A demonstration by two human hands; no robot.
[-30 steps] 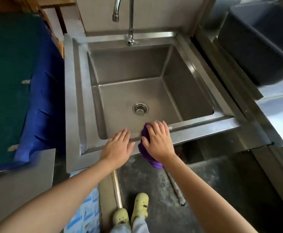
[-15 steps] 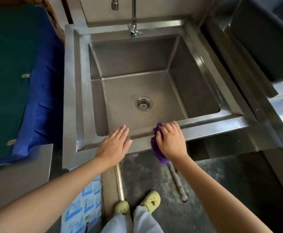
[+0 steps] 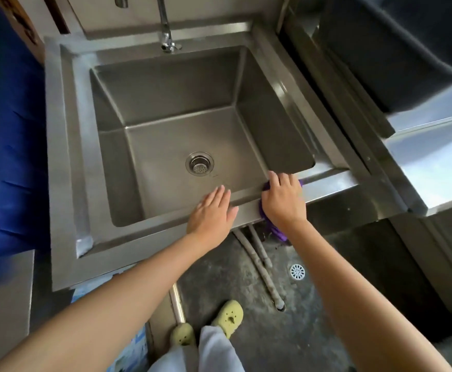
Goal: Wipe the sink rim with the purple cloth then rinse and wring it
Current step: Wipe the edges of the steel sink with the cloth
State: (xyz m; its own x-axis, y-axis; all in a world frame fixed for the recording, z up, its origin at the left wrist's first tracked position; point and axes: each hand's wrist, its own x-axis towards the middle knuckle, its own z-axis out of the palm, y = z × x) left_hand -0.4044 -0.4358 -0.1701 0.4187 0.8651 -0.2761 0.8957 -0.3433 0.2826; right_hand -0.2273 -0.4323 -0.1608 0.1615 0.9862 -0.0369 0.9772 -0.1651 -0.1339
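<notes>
The purple cloth [image 3: 276,231] is pressed under the flat-fingered right hand [image 3: 282,202] on the sink rim [image 3: 327,183], whose front run extends rightward; the left hand [image 3: 211,213] is laid flat alongside.

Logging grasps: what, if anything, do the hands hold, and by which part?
Nothing gripped: the right hand presses the purple cloth, near its top, flat against the sink rim; the left hand rests bare.

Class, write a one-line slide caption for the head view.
Right hand presses purple cloth on the front sink rim; left hand rests flat beside it.
</notes>
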